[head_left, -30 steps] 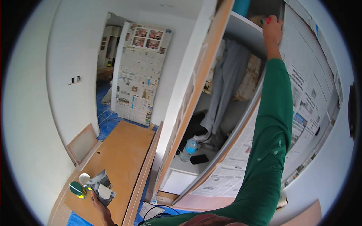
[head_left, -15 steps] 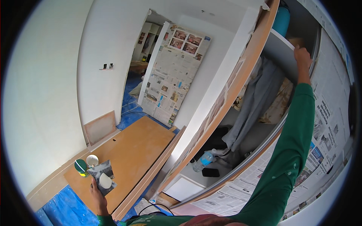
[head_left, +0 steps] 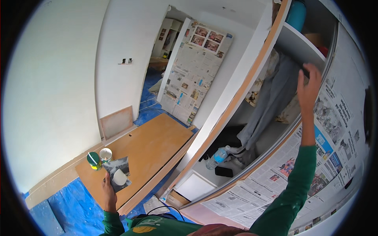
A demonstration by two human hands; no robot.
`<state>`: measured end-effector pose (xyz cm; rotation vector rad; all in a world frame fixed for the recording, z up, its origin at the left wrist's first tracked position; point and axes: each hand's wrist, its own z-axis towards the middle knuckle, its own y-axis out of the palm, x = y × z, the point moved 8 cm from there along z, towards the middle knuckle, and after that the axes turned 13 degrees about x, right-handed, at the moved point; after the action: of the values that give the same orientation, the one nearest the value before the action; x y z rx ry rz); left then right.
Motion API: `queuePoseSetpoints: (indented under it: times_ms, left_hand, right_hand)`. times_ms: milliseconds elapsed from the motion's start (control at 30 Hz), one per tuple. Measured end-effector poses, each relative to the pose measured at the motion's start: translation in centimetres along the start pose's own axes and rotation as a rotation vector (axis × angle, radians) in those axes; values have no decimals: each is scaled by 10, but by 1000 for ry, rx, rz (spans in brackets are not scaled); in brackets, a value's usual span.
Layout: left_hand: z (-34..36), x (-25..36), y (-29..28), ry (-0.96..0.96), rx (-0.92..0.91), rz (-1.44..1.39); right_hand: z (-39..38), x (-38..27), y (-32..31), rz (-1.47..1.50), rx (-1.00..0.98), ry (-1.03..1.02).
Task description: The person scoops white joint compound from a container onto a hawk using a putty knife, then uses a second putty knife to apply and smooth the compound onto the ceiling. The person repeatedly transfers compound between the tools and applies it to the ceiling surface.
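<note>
My left hand grips a dark grey flat sheet by its near edge, with a smooth white lump on it. Just beyond stand a green can and a white tub, on an orange-brown board. My right hand is raised with fingers apart and nothing in it. It hovers at the opening of a wardrobe, below the white shelf and beside hanging grey trousers.
Newspaper covers the sliding door at right and the far door. A water bottle and black phone lie inside the wardrobe. A teal container stands on its shelf. Blue plastic sheeting covers floor.
My right hand has let go near the wardrobe's shelf and dropped lower, its fingers spreading. My left hand still holds the grey sheet. The whole view has shifted a little.
</note>
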<state>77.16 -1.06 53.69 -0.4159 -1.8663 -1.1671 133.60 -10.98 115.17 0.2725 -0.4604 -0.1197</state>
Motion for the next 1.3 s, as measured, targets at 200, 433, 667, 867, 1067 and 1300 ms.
queuePoseSetpoints:
  times_ms: [200, 433, 667, 867, 1067, 1300]
  left_hand:
    - [-48, 2, -3, -28, -74, 104]
    - [-133, -16, -25, -161, -153, 163]
    - [-201, 13, -100, -207, -30, 193]
    - [-208, 43, -166, -218, -2, 281]
    - [-177, 118, -238, -179, 32, 399]
    - [-86, 230, -370, 14, 81, 409]
  right_hand:
    - [-173, -182, -100, 661, -531, 221]
    - [-464, -419, -226, 1414, -1247, 1909]
    - [-391, -579, -315, 1912, -1221, 2524]
    - [-339, -648, -332, 1957, -1293, 2462]
    - [-339, -764, -335, 1855, -1344, 2388]
    - [-344, -831, -340, 1476, -1121, 2562]
